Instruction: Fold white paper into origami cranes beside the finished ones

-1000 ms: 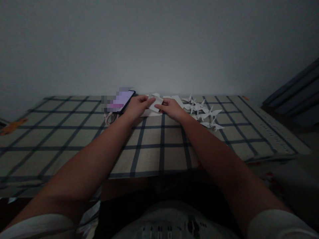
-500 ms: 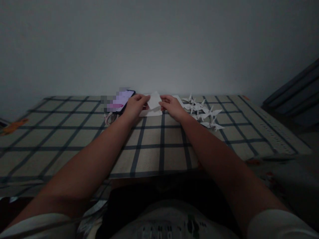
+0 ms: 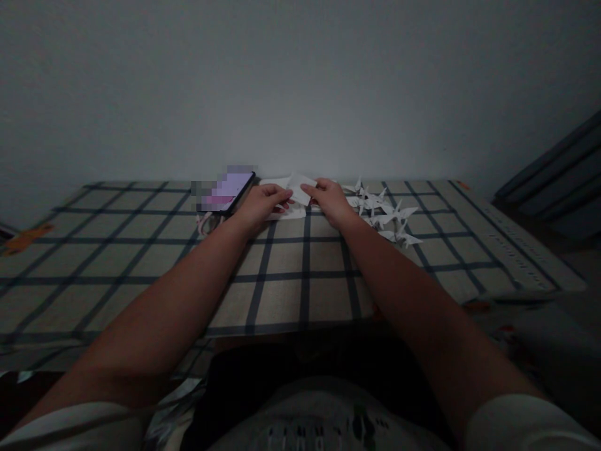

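Note:
A small folded piece of white paper [image 3: 299, 186] is held up between my two hands near the back of the table. My left hand [image 3: 265, 203] pinches its left edge between thumb and fingers. On the other side, my right hand [image 3: 330, 199] grips the right edge, thumb across the front. Below and behind lies more white paper [image 3: 293, 213], partly covered by the hands. Just right of my right hand stand several white paper cranes [image 3: 394, 216] in a loose cluster.
A phone with a lit screen [image 3: 230, 191] leans at the left of my left hand, with a pale cable or loop [image 3: 205, 223] beneath it. The checked tablecloth [image 3: 282, 294] covers the table, which meets a plain wall [image 3: 300, 88] behind. An orange item [image 3: 28, 239] lies far left.
The folded paper has turned and shifted slightly right. My left hand has moved right and lower along its edge, while my right thumb now lies over its front.

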Demonstrator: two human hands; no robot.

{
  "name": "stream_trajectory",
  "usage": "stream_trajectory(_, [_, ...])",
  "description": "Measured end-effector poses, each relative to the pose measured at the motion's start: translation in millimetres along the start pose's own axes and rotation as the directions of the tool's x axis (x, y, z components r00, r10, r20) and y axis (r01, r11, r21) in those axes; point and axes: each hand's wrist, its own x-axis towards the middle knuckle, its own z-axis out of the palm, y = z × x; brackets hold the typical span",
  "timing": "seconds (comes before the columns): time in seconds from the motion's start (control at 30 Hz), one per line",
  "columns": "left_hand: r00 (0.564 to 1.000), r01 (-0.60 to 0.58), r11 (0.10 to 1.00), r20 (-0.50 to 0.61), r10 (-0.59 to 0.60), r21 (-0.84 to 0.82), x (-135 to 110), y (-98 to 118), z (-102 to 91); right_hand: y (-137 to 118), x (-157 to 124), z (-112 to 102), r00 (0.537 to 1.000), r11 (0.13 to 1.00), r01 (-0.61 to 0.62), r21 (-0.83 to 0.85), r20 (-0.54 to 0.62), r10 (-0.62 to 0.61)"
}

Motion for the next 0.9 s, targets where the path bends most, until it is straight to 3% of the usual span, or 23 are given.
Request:
stream_trajectory(0.13, [0.999, 0.040, 0.999, 0.003, -0.040, 0.010, -1.6, 0.3, 3.5, -1.2, -2.2, 0.8, 0.999, 0.999, 0.005, -0.041, 0.034, -0.004])
stream_trajectory(0.4, [0.995, -0.101, 0.991, -0.010, 0.103, 0.093, 6.7, -4.2, -2.4, 3.4, 1.8, 2.1, 0.999, 0.999, 0.001, 0.043, 0.052, -0.003])
stream_trajectory(0.63, [0.978, -0.138, 0.990, -0.159, 0.132, -0.024, 14.0, -7.1, -5.4, -3.9, -2.5, 1.8, 0.994, 0.998, -0.049, -0.043, 0.096, 0.053])
stream_trajectory(0.73, [0.980, -0.154, 0.987, -0.123, 0.158, 0.036, 14.2, -7.6, -6.5, -6.6, -4.6, 2.8, 0.988, 0.994, -0.099, -0.051, 0.117, 0.104])
stream_trajectory(0.9, [0.979, -0.177, 0.982, -0.088, 0.183, 0.064, 11.6, -5.9, -5.4, -6.9, -5.5, 2.6, 0.990, 0.998, -0.041, -0.056, 0.130, 0.048])
